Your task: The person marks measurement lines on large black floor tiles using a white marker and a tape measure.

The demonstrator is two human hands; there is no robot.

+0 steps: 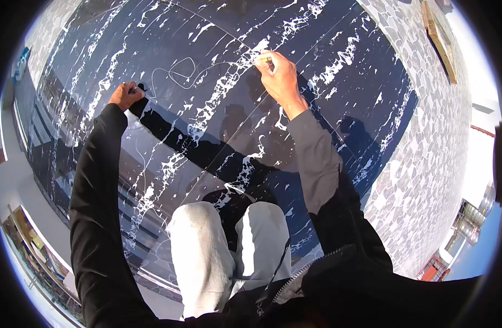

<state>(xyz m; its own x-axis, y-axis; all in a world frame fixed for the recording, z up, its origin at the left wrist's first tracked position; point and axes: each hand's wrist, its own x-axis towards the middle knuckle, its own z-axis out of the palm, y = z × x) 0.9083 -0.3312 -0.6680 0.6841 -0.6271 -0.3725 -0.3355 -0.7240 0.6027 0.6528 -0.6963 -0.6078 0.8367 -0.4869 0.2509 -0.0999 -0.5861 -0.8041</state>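
Note:
I kneel on a glossy dark blue-black tiled floor streaked with white veins. My left hand is closed into a fist pressed on the tile at the left, apparently pinching one end of a thin pale string. The string loops loosely across the tile toward my right hand. That hand is closed on the string's other end and a small object I cannot identify, its fingertips touching the floor. My knees in light grey trousers rest on the tiles below, and black sleeves cover both arms.
Thin grout joints run diagonally between the large tiles. A pale pebble-pattern floor borders the dark tiles on the right. A wooden board lies at the top right. Reflections and my shadow cross the tiles.

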